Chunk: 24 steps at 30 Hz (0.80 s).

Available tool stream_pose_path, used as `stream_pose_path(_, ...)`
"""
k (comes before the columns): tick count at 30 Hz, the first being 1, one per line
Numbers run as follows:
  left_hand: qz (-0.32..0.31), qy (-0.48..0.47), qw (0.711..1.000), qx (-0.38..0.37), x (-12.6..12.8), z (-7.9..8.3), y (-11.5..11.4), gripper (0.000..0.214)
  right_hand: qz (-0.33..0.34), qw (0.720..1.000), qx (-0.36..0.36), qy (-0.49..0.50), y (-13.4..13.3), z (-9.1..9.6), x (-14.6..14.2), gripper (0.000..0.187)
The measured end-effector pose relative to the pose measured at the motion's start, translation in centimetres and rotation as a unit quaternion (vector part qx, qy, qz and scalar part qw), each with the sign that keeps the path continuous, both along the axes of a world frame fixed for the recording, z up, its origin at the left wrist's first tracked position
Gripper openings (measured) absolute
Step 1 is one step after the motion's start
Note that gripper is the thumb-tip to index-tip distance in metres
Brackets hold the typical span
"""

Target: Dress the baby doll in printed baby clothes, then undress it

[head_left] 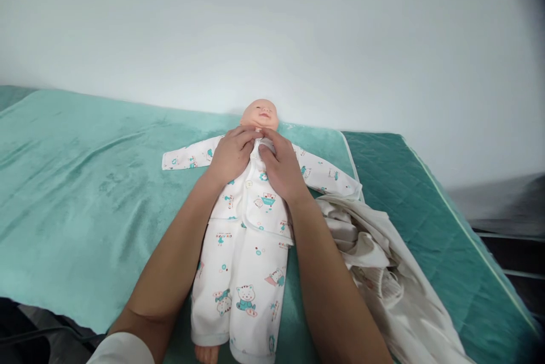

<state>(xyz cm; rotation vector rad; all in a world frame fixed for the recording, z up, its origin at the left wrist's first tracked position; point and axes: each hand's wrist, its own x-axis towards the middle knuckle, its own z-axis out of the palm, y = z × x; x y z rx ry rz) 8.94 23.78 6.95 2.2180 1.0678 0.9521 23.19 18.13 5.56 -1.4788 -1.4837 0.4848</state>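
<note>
A baby doll [260,113] lies on its back with its head toward the wall, dressed in a white printed baby shirt [266,200] and matching trousers [246,290]. My left hand [234,153] rests on the chest at the shirt's collar, its fingers bent together on the fabric. From the other side my right hand [281,164] grips the collar edge, thumb lower than the fingers. The fingertips of both hands nearly meet under the doll's chin. Below them the shirt front lies closed, with a button showing. Both sleeves stretch outward. One bare foot [206,354] pokes out of a trouser leg.
A light green blanket [85,182] lies beneath the doll, over a darker green quilted mat [409,205]. Crumpled off-white cloth [383,256] is heaped to the right of my right forearm. A white wall [272,29] rises behind. A dark cable [46,332] runs at lower left.
</note>
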Motion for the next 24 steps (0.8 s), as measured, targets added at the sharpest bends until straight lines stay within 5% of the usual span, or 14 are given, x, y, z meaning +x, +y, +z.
stream_pose_path(7,0.032,-0.089,0.995,-0.014,0.19,-0.34,0.03,0.025,0.001,1.0,0.011,-0.001,0.33,-0.48,0.23,0.041)
stream_pose_path(24,0.02,-0.089,0.996,-0.009,0.07,-0.63,0.32,0.028,-0.005,0.999,0.04,0.024,0.35,-0.4,0.08,0.032)
